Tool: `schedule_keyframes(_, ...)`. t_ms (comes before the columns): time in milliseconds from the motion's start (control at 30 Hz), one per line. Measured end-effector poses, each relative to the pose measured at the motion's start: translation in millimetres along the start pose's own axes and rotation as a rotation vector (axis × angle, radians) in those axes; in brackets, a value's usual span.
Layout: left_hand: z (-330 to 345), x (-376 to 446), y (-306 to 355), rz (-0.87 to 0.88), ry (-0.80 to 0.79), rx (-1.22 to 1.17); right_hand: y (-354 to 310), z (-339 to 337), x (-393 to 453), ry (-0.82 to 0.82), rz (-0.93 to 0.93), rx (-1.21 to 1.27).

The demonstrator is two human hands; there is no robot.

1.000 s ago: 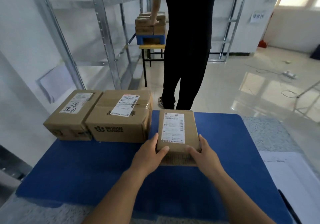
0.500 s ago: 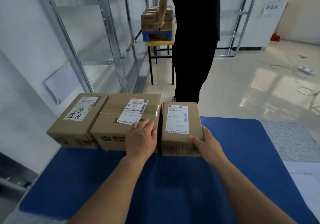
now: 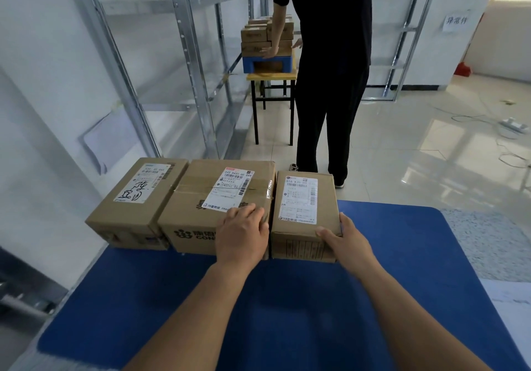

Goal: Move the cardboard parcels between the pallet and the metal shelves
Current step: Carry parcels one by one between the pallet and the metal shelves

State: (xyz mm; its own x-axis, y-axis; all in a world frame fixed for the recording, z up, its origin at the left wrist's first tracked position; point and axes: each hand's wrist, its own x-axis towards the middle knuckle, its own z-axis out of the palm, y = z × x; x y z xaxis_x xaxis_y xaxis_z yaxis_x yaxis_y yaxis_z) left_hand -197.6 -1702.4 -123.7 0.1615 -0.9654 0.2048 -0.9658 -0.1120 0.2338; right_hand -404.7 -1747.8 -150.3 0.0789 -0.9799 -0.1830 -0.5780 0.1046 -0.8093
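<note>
Head view: right hand (image 3: 347, 240) grasps labelled brown parcel (image 3: 304, 206); left hand (image 3: 242, 234) seemingly rests flat.

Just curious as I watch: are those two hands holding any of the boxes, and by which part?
The right hand grips the small brown cardboard parcel at its near right corner. The left hand rests on the middle cardboard parcel.

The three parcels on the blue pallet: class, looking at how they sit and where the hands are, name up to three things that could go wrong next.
1. The left parcel juts past the blue pallet edge; more sideways pushing might tip it off.
2. The left hand lies on the middle parcel beside the seam with the small parcel; fingers could get pinched as the right hand presses it in.
3. A person stands close behind the pallet; a lifted parcel could bump them.
</note>
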Motion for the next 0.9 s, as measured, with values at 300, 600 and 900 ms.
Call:
schedule_keyframes(300,-18,-31,10,-0.005,0.097,-0.132,-28,-7,-31,0.291,-0.204,-0.211)
schedule_keyframes(600,-50,-122,14,-0.214,0.219,-0.122,-60,25,-109,0.263,-0.671,-0.256)
schedule_keyframes(900,-92,-226,-10,-0.441,0.35,-0.003,-88,65,-184,0.054,-0.944,-0.145)
